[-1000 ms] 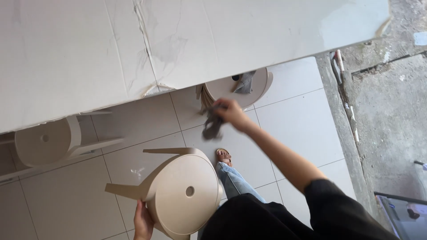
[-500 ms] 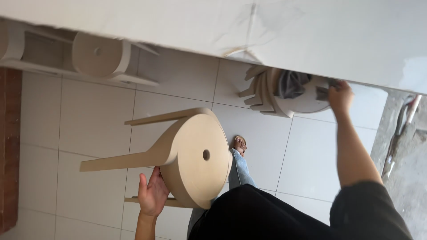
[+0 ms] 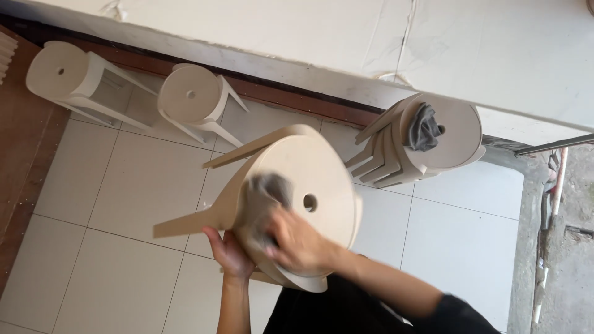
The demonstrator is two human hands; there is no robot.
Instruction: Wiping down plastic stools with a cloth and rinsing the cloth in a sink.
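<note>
On the round seat of a tilted beige plastic stool (image 3: 309, 179), the right hand (image 3: 297, 241) presses a grey cloth (image 3: 267, 193) flat against the plastic. Its fingers are curled down over the cloth's lower part and have hold of it, though motion blur smears both hand and cloth, so the exact grip is hard to read. The cloth lies just left of the small round hole in the middle of the seat. Under the seat's lower left edge, the left hand (image 3: 228, 252) cups the rim from below, its fingers wrapped around the edge and closed on the stool, the forearm running straight down out of the picture. The stool is held off the floor, seat turned up towards the camera, with its legs pointing away to the left and upper left. A black sleeve covers the right arm at the bottom of the view.

Further out, to the upper right, a stack of like stools (image 3: 427, 142) lies on its side near the wall, and a second grey cloth (image 3: 424, 127) is draped on its top seat. At the upper left two more single stools lie tipped over, one (image 3: 195, 99) near the middle and one (image 3: 68, 74) by the far left edge. All rest on a floor of pale square tiles (image 3: 111, 204), with a white wall (image 3: 309, 31) and dark skirting behind.
</note>
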